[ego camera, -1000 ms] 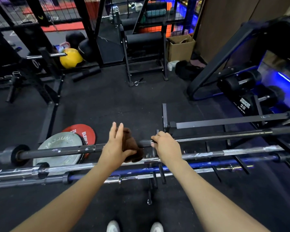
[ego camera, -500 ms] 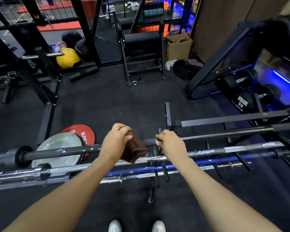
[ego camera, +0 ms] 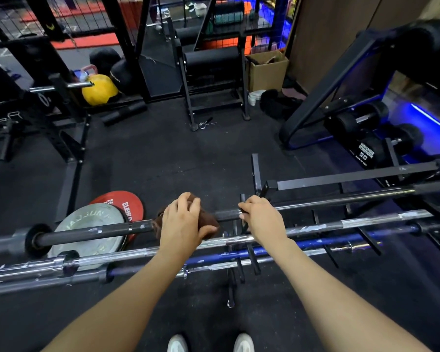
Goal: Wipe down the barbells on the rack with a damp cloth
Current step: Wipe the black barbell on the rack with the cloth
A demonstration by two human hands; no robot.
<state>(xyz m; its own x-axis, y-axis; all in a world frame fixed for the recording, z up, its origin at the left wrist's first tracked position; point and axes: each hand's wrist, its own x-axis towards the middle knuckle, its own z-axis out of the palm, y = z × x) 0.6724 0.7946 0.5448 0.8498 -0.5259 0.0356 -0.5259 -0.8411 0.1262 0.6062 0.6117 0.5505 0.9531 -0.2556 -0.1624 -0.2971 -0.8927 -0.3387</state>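
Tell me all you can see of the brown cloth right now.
The brown cloth looks like soft, bunched fabric, wrapped round the shaft of the black barbell on the rack. The left hand grips it from above, hiding most of it; folds show at both sides of the hand. Dampness cannot be judged.

left hand (ego camera: 182,222) wraps brown cloth (ego camera: 208,221) round black barbell (ego camera: 92,231).

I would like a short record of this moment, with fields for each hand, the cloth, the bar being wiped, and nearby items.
left hand: grips brown cloth wrapped on the bar
right hand: grips the same bar
bar: black barbell, top of the rack
other bars: chrome barbell, blue barbell
floor: grey plate, red plate
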